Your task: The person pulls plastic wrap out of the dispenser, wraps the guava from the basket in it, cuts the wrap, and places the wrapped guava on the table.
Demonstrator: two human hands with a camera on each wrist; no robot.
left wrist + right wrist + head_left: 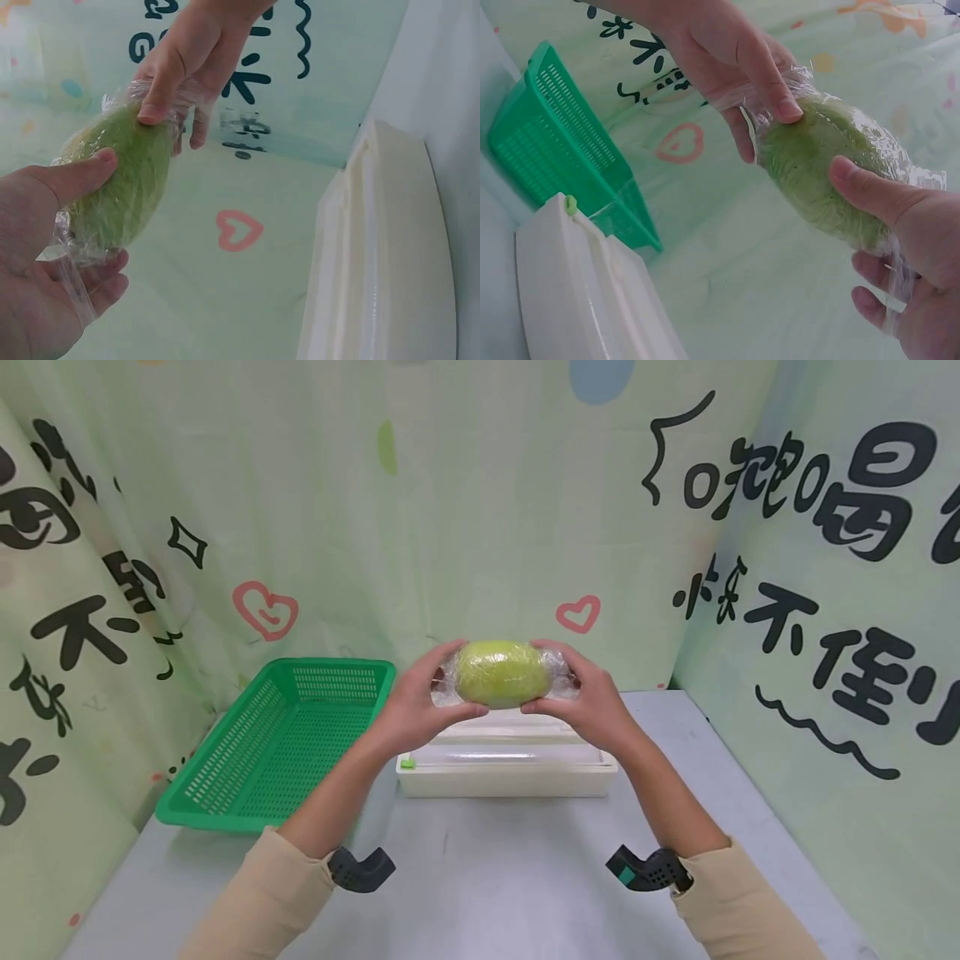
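A green oblong fruit or vegetable point(502, 674) wrapped in clear film is held up above the white box. My left hand point(418, 700) grips its left end, thumb below in the head view. At its right end my right hand point(588, 700) holds it the same way. Both wrist views show the thumbs lying on the wrapped green item point(127, 172) point(832, 165), with loose film bunched at its two ends. Some fingers are partly hidden behind it.
A white film dispenser box point(502, 781) with a small green piece at its left end stands on the table point(495, 877) beyond the forearms. Left of it sits a green plastic basket point(300, 743). Printed curtains point(487, 510) surround the table's back and sides.
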